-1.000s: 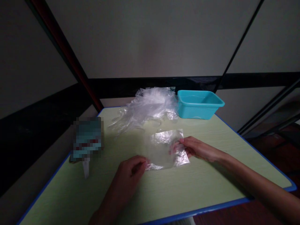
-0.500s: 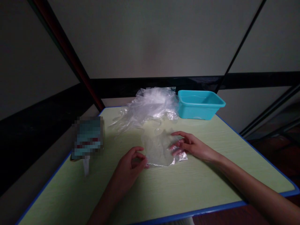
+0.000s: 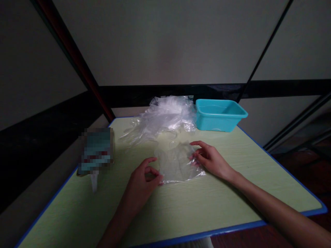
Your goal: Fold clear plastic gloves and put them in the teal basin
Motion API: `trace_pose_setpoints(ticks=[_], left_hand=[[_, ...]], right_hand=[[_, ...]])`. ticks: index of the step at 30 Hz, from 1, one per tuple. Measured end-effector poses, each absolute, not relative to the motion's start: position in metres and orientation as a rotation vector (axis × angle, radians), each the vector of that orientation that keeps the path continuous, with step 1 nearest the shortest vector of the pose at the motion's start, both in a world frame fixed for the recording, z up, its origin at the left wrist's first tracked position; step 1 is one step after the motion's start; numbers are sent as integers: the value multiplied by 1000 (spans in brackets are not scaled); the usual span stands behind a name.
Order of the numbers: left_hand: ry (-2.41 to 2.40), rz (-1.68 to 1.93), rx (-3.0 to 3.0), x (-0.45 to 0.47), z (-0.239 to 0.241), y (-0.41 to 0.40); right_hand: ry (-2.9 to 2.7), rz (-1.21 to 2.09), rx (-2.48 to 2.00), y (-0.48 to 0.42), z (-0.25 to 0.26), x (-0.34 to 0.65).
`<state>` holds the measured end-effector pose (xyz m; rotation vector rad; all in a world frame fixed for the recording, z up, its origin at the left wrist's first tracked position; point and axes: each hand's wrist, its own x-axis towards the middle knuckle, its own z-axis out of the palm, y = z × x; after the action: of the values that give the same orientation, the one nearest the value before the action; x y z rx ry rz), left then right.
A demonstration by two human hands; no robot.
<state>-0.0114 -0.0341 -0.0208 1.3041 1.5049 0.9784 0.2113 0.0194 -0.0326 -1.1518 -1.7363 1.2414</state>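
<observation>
A clear disposable plastic glove lies spread flat on the table, its cuff edge toward me and its thin fingers pointing away. My left hand pinches the cuff's near left corner between thumb and fingers, the index finger raised above it. My right hand holds the glove's right side, with the thumb against the middle fingers and the index finger stretched over the film. Part of the right fingers shows blurred through the plastic. Beyond both hands sits a heap of similar clear gloves.
A turquoise plastic basket stands at the back right of the pale green table, which has a blue edge. At the left edge is a pixelated flat object with a whitish strip below it. A wall panel rises behind.
My right hand has shifted slightly, its thumb and fingers drawing closer together on the glove's right side. The glove's near edge lies a little straighter. My left hand stays at the corner.
</observation>
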Motion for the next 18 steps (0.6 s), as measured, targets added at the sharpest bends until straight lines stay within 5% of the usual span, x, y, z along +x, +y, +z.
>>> trace_pose_setpoints(ticks=[18], left_hand=[[1520,1068,1223,-10,-20,-35]], right_hand=[[-1808,998,-1186,23,-40,209]])
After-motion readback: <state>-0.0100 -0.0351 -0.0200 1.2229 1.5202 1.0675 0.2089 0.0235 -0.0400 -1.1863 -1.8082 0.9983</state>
